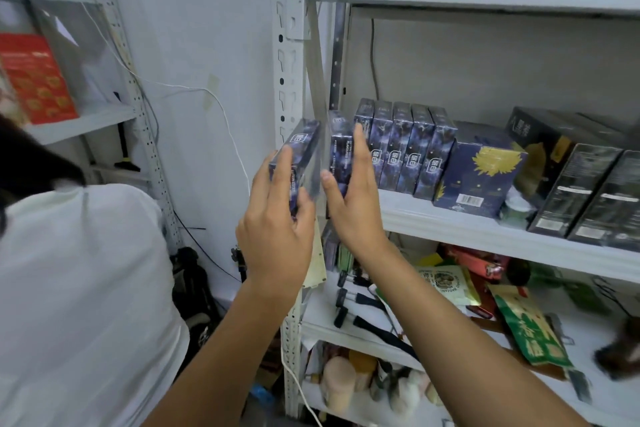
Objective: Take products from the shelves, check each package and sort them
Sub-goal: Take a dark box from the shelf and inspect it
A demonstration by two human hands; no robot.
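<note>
Near the centre of the frame, the left hand held a slim blue box upright in the air, just left of the shelf post, with long fingers laid on one broad face and the thumb on the other. Just to its right, the right hand clasped a second box the same way. That box stood at the left end of the shelf, beside a row of matching boxes.

The boxes looked like light, stiff cardboard cartons under a glossy film wrap, so they would probably be easy to lift but a little slippery. Pinching across the two wide faces, about halfway up, seemed the safest hold, since the thin edges give less to grip. Firm pressure should be fine, though hard squeezing could dent the panels. Because they stood packed side by side, pulling one straight forward would likely avoid tipping its neighbours.
</note>
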